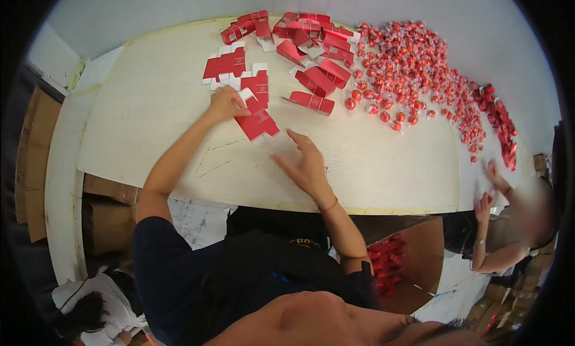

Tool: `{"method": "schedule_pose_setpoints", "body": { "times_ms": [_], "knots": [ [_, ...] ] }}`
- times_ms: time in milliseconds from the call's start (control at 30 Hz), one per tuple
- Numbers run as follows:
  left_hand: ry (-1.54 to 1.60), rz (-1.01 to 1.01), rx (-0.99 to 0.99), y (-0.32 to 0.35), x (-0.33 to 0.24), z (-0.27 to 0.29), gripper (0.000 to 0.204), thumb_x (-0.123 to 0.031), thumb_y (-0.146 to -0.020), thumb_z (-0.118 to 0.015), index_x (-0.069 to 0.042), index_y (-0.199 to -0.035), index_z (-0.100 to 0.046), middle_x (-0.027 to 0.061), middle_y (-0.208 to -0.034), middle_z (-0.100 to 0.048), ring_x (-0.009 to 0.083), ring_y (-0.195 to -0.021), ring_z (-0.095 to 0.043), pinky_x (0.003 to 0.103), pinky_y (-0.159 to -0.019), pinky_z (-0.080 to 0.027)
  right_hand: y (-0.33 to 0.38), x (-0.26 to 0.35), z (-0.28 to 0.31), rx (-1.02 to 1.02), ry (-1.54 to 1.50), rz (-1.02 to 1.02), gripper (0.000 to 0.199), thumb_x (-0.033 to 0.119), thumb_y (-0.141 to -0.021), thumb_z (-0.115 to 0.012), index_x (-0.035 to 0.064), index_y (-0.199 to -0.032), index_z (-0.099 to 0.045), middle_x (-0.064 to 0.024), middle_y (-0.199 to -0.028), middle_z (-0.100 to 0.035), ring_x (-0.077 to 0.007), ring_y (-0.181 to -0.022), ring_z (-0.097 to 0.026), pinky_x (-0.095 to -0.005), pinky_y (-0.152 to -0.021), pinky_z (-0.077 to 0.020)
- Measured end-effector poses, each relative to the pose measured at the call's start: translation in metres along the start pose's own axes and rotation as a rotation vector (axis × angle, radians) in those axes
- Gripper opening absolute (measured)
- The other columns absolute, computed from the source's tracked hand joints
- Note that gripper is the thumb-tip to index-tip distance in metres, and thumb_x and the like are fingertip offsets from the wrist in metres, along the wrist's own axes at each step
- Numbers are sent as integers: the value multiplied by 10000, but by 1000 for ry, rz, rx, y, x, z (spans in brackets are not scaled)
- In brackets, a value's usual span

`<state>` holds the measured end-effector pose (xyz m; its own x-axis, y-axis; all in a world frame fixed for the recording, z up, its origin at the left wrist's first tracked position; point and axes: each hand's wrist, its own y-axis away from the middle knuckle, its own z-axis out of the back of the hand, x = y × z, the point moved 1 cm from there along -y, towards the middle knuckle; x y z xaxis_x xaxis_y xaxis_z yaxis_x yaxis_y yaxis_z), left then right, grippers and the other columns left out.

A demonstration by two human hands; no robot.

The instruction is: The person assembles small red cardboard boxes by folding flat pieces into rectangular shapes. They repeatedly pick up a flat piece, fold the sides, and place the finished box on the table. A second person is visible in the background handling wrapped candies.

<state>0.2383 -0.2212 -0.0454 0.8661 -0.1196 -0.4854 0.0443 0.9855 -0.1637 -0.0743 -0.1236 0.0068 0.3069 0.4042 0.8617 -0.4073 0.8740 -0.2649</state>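
Note:
My left hand (227, 103) pinches the upper end of a flat red carton blank (257, 123) with white flaps, tilted over the white table. Beside its lower end is my right hand (306, 165), fingers apart and slightly blurred, with nothing in it. Whether its fingertips touch the white flap I cannot make out. Just beyond my left hand lie more flat red blanks (227, 64), partly overlapping. Folded red boxes (314, 81), several with ends standing open, are heaped farther back at the middle.
Red round candies in clear wrappers (407, 64) spread over the back right of the table (150, 106). More red boxes (500, 121) line the far right, near a co-worker's hands (484, 205). A cardboard box (422, 256) of red items stands below the front edge. Another person (99, 307) is at lower left.

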Motion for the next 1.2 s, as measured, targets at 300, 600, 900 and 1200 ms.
{"method": "schedule_pose_setpoints", "body": {
  "times_ms": [300, 600, 900, 1200],
  "knots": [
    [42, -115, -114, 56, -84, -5, 233, -202, -772, -766, -100, -963, -681, 66, -1007, -558, 248, -940, -529, 371, -866, -404, -39, -22, -56, -52, 613, 43, 942, 382, -550, -839, -53, -1279, -433, -180, -1122, -532, -317, -1028, -490, -434, -807, -378],
    [686, 303, 409, 28, -77, -10, 226, -43, -829, -705, -9, -1039, -632, 48, -912, -663, 106, -835, -609, 246, -760, -490, -59, -32, -46, 88, 520, -73, 786, 330, -508, -890, 1, -1111, -508, -195, -1145, -523, -346, -1061, -510, -470, -830, -447],
    [825, -25, 327, 52, -148, 54, 114, -24, -858, -661, -29, -951, -596, 37, -967, -641, 97, -870, -598, 254, -814, -468, -32, -8, 22, 480, -715, -326, 552, 263, -792, -791, -21, -1183, -525, -75, -1053, -620, -127, -953, -588, -279, -844, -480],
    [363, -491, 377, 78, -204, 79, 307, -255, -802, -761, -91, -1046, -674, 68, -933, -633, 256, -1002, -505, 393, -927, -394, 2, 22, 37, 421, -634, -151, 589, 190, -698, -826, 38, -1180, -524, -40, -940, -602, -101, -804, -561, -248, -718, -488]
  ]
}}
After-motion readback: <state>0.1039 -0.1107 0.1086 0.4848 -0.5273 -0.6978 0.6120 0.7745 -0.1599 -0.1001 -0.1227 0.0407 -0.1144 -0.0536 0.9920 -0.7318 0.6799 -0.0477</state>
